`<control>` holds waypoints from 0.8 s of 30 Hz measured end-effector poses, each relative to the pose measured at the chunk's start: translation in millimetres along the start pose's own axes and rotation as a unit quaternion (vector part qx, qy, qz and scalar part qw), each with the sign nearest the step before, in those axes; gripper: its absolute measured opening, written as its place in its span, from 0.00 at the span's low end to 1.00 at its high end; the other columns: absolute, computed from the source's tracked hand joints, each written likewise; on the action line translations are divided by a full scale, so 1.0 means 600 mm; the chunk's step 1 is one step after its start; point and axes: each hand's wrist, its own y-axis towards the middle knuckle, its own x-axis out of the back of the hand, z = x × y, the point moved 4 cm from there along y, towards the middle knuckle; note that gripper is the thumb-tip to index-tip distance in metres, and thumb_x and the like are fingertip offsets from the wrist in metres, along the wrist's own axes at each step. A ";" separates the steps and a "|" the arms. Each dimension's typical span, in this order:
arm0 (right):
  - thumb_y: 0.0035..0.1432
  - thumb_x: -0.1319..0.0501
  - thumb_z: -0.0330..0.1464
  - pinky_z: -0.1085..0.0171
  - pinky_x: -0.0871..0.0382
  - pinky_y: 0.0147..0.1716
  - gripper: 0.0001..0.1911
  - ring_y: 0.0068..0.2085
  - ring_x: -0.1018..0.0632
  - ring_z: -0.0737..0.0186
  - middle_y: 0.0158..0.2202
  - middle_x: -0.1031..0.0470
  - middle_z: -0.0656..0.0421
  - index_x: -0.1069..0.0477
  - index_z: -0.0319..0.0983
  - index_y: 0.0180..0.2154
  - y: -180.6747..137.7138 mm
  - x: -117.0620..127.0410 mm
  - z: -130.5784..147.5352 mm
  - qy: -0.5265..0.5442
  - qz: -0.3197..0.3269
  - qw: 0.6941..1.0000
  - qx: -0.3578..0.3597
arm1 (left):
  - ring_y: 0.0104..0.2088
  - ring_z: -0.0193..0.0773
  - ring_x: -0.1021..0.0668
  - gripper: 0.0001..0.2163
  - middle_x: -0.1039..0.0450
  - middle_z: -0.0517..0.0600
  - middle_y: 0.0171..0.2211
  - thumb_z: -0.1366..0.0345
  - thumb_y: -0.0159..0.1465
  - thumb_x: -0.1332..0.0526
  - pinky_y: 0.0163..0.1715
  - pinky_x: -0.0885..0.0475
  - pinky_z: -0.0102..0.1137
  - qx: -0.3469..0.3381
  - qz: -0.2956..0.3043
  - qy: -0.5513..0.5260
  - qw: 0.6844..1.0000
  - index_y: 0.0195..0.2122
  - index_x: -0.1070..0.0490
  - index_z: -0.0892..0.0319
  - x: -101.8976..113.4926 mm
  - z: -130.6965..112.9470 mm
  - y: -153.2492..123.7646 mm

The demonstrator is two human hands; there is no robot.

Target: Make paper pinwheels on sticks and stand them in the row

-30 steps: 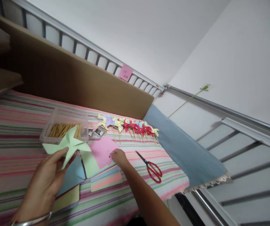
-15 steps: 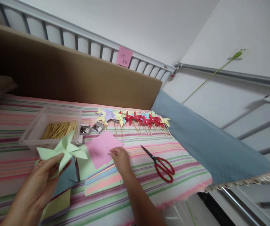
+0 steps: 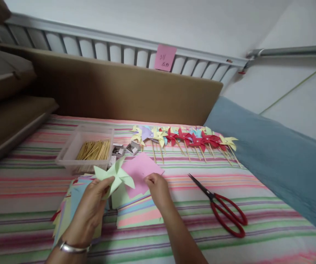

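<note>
Here's the left hand (image 3: 93, 200), thumb and fingers pinched firmly on a pale green folded-paper pinwheel (image 3: 120, 178), held up at the near edge of a clear plastic box (image 3: 64, 158) full of slim tan wooden sticks (image 3: 95, 150). A shiny silver metal bracelet (image 3: 73, 249) circles that wrist! Over to the right, the right hand (image 3: 159, 189) hovers apart from the pinwheel, fingertips drawn tight together over square pink paper sheets (image 3: 135, 170); whether they grip anything tiny, I can't tell. Right of the box sit 2 small pale cardboard boxes (image 3: 133, 147). Fanned multicoloured paper sheets (image 3: 138, 214) lie nearer, more in a mixed-colour paper stack (image 3: 64, 216) under the left hand. On the right, black-bladed scissors with red handles (image 3: 226, 209) rest on the striped cloth (image 3: 17, 200). Far side, red, yellow and purple paper pinwheels on sticks (image 3: 184, 136) make a crowded row!
</note>
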 end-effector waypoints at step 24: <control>0.35 0.29 0.36 0.71 0.38 0.21 0.15 0.22 0.30 0.71 0.19 0.31 0.63 0.31 0.35 0.24 -0.016 0.051 -0.010 0.439 0.013 0.880 -0.181 | 0.27 0.35 0.23 0.07 0.21 0.49 0.25 0.67 0.42 0.30 0.27 0.29 0.24 0.035 -0.006 0.073 0.997 0.23 0.24 0.62 -0.019 0.031 0.004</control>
